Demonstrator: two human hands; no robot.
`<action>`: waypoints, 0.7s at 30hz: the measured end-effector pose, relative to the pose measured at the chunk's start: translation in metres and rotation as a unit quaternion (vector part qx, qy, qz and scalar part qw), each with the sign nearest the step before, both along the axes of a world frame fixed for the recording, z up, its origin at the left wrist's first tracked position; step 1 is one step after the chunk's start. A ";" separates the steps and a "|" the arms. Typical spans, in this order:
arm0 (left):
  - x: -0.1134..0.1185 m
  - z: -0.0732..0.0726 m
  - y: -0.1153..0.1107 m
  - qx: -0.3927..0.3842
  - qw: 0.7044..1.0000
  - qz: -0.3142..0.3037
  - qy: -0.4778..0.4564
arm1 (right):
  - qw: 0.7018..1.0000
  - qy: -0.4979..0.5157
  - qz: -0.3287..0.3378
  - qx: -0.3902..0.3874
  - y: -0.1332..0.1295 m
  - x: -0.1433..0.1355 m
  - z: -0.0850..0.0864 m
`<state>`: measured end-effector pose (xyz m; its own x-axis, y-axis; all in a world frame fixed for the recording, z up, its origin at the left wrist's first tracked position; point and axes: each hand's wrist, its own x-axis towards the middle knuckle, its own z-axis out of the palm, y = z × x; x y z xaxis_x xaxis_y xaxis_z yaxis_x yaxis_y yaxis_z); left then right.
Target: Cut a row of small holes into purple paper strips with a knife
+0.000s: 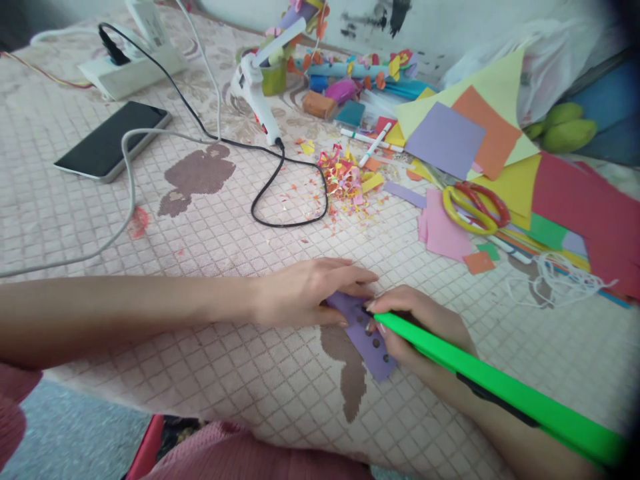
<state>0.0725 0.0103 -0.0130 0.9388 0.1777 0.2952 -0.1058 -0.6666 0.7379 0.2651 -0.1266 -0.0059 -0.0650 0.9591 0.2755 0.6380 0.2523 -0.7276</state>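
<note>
Left hand (317, 287) has unclenched fingers pinning the strip (367, 347) on the cloth (240, 373) while the right hand (433, 315) grips the pen (450, 354) over it, so if that pinning slips, it'd probably skid and smear.

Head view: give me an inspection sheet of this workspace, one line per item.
Surface: diamond-patterned cloth, brown patches, reddish stain left of centre.
Work items: purple strip with a row of dark dots, holes or marks unclear; green pen-like tool, tip at the purple strip.
Clutter: paper scraps near the middle; coloured sheets, scissors and tangled white string on the right; phone on the left.
Grips: left grip rests on the purple strip's far end; right grip holds the tool.
Cables: black cable loops between glue gun and power strip; pale cable crosses the phone's edge.
Surroundings: dark-marked wall, clear plastic bag.
</note>
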 end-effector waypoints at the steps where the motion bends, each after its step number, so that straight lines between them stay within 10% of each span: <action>1: 0.000 0.000 0.000 -0.005 1.000 0.004 0.004 | 1.000 0.001 -0.002 -0.001 0.000 0.000 -0.001; 21: -0.004 0.000 -0.008 0.003 0.999 0.031 0.015 | 1.000 -0.017 -0.016 0.019 0.000 -0.001 0.003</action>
<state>0.0689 0.0019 -0.0132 0.9347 0.2339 0.2677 -0.0416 -0.6759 0.7358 0.2643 -0.1263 -0.0033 -0.0440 0.9497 0.3101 0.6705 0.2582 -0.6956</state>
